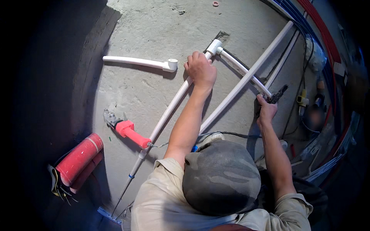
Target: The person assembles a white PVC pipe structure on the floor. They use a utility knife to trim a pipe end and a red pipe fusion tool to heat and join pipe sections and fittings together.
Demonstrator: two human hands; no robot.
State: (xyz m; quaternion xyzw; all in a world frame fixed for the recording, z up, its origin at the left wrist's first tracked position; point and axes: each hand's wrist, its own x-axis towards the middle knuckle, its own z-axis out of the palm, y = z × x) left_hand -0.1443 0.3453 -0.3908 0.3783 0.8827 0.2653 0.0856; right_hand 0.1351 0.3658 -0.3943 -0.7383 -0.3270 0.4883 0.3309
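Note:
My left hand (201,71) is closed round a long white plastic pipe (175,101), just below a white tee fitting (214,46) at its far end. From the side of that tee a shorter white pipe (236,64) runs off to the right. At the short pipe's right end, my right hand (266,110) grips a dark cutter-like tool (278,94), whose jaws are at the pipe's end; its exact kind is unclear. Between my arms another long white pipe (246,78) slants across. A white pipe with an elbow fitting (135,61) lies apart on the left.
A red-handled pipe welding tool (133,134) with metal heads lies at left, its cable running right. Red cylinders (79,159) stand near the dark wall. Red and blue tubing (320,23) curves along the right. A camouflage cap (221,177) covers the lower middle.

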